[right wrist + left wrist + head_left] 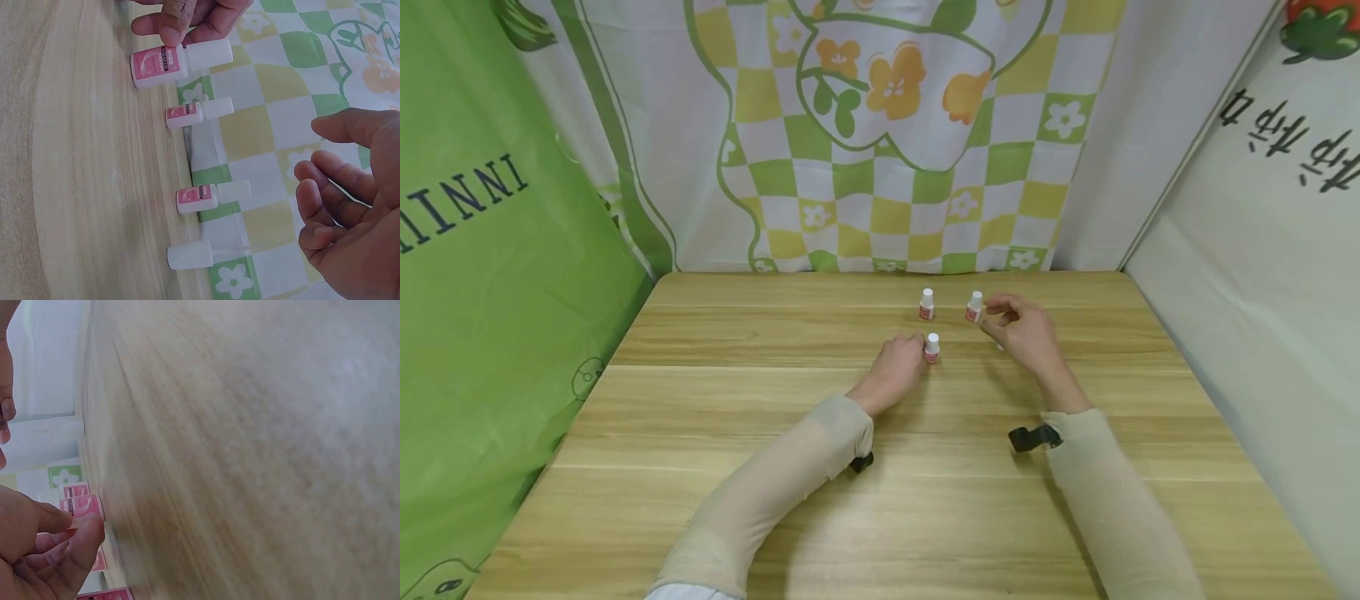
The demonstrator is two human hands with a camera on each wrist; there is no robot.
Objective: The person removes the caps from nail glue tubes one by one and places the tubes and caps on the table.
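Observation:
Small white-capped bottles with pink labels stand on the wooden table. My left hand (895, 367) reaches to the front bottle (932, 350), fingers curled and fingertips pinching at its left side. In the right wrist view those fingertips overlap the upper edge of the bottle's label (153, 64). My right hand (1022, 333) is just right of another bottle (973, 308). Its fingers are loosely bent and apart, with nothing between them in the right wrist view. A third bottle (927, 305) stands at the back left. A white bottle-like piece (190, 255) is partly hidden by my right hand in the head view.
Wood-grain tabletop (925, 500) spreads around both forearms. A checkered cloth (887, 192) hangs behind the table's back edge, with a green cloth (490, 292) on the left and a pale one (1262, 292) on the right. Each wrist wears a black camera mount (1033, 437).

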